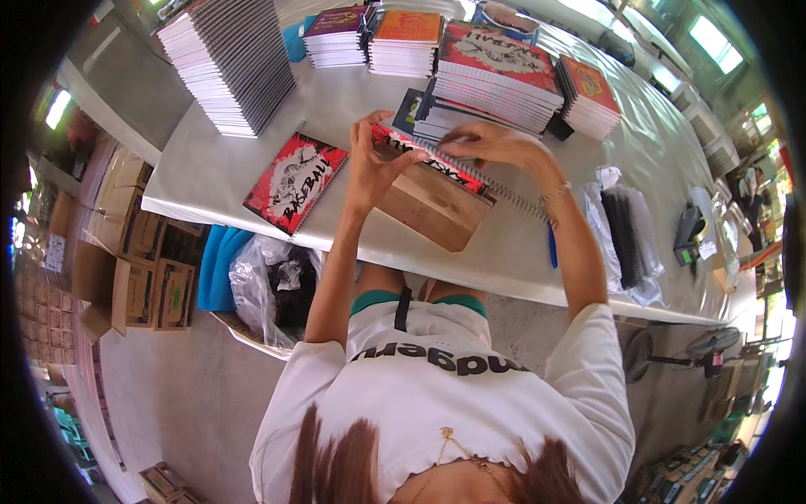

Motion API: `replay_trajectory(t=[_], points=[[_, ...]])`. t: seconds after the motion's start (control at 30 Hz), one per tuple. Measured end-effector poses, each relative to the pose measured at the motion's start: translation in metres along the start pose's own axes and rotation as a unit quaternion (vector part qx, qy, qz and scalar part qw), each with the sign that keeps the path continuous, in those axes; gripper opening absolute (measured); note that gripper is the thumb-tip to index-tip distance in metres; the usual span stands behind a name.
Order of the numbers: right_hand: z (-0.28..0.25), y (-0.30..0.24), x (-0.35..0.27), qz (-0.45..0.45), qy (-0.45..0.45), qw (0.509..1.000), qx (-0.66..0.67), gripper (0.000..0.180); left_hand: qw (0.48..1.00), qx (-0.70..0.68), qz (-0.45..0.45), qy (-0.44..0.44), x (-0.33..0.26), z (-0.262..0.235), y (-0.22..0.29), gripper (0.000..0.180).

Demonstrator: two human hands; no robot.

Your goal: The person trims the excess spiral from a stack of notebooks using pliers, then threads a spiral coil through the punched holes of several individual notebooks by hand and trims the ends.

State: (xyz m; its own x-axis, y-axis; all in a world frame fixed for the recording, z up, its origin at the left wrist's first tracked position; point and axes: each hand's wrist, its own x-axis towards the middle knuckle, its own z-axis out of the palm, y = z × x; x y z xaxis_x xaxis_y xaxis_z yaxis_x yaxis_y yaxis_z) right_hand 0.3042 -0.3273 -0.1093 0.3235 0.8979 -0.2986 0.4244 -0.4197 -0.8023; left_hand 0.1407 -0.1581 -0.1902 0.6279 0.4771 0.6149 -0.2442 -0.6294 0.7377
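We have the red notebook at the wooden block, behind the middle of the tabletop's near edge. The grip of our left hand pinches its left end; our right hand bends its fingers at the spine, though whether they pinch the spiral coil we cannot tell. The coil trails off rightward, so we judge threading is in hand; next calls for steady turning, holes aligned. A second notebook lies toward the tabletop's left edge.
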Motion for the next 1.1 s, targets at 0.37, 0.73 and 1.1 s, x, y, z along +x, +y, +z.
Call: replay_trajectory(t=[0.37, 0.73, 1.1], points=[[0.002, 0.046, 0.022, 0.053, -0.032, 0.989, -0.136, 0.048, 1.000, 0.000, 0.002, 0.006, 0.002, 0.002, 0.003, 0.071], [-0.006, 0.029, 0.016, 0.038, -0.015, 0.998, -0.052, 0.066, 0.959, -0.259, -0.110, -0.015, -0.004, 0.009, 0.018, 0.068], [0.006, 0.012, 0.015, 0.008, 0.000, 1.000, 0.006, 0.066, 0.949, -0.288, -0.123, -0.044, 0.001, 0.001, -0.002, 0.056]])
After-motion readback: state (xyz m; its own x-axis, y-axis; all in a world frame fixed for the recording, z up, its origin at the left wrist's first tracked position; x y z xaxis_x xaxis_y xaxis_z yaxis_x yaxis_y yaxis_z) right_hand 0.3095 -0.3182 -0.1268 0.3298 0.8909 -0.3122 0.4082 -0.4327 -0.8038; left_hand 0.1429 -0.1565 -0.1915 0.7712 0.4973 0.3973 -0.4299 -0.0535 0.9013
